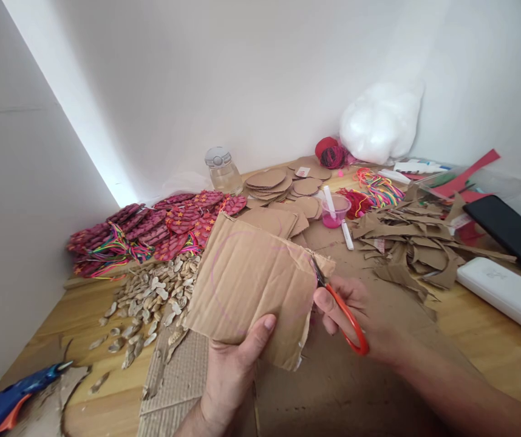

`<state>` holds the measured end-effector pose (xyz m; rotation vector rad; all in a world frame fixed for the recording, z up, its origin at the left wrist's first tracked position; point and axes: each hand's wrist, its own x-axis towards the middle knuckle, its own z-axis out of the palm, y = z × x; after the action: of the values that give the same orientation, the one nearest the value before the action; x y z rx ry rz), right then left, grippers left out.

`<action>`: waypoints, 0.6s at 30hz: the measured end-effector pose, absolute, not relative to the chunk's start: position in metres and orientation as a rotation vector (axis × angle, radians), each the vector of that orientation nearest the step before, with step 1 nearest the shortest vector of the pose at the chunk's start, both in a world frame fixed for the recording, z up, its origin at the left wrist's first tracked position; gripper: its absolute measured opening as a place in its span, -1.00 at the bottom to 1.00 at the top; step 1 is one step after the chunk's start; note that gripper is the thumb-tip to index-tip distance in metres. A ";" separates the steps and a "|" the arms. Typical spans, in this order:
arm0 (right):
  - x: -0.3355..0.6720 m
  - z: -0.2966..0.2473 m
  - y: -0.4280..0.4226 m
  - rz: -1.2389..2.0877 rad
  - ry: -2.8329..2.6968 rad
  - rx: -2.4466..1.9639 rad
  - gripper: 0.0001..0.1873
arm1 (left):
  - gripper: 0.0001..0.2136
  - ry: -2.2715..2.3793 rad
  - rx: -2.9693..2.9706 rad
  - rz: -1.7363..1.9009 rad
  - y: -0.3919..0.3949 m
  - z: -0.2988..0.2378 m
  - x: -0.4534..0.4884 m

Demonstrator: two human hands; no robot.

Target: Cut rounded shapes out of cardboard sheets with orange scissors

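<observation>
My left hand (pixel 242 364) grips a squarish piece of cardboard (pixel 255 279) from below, thumb on its front face. A faint pink curved outline is drawn on the cardboard. My right hand (pixel 347 309) is closed round a pair of scissors (pixel 347 321) with orange handles. Their blades meet the cardboard's upper right edge, where a strip stands partly apart. Behind the piece lie a stack of round cardboard discs (pixel 267 182) and more cut cardboard. A large cardboard sheet (pixel 324 388) covers the table under my hands.
Peanut shells (pixel 151 291) and patterned red pieces with coloured yarn (pixel 183 221) lie left; a blue glue gun (pixel 23 388) is front left. Right are cardboard scraps (pixel 415 237), a black phone (pixel 513 233) and a white case (pixel 506 297). A jar (pixel 224 173) and plastic cup (pixel 334 212) stand behind.
</observation>
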<state>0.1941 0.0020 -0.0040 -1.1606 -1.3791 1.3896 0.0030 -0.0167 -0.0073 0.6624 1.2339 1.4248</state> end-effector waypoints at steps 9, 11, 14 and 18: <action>0.193 0.002 0.002 1.400 -1.407 -1.170 -0.43 | -0.37 1.198 0.726 1.356 -0.013 -0.016 -0.009; 0.193 0.002 0.001 1.404 -1.395 -1.167 -0.44 | -0.39 1.184 0.727 1.341 -0.013 -0.016 -0.010; 0.193 0.002 0.001 1.377 -1.408 -1.167 -0.45 | -0.40 1.191 0.737 1.344 -0.013 -0.015 -0.009; 0.193 0.005 0.001 1.368 -1.418 -1.179 -0.43 | -0.35 1.200 0.706 1.381 -0.014 -0.010 -0.004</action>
<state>0.1931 0.0009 0.0046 -1.1794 -1.4184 1.3685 -0.0041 -0.0135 -0.0104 0.7057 1.1995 1.3808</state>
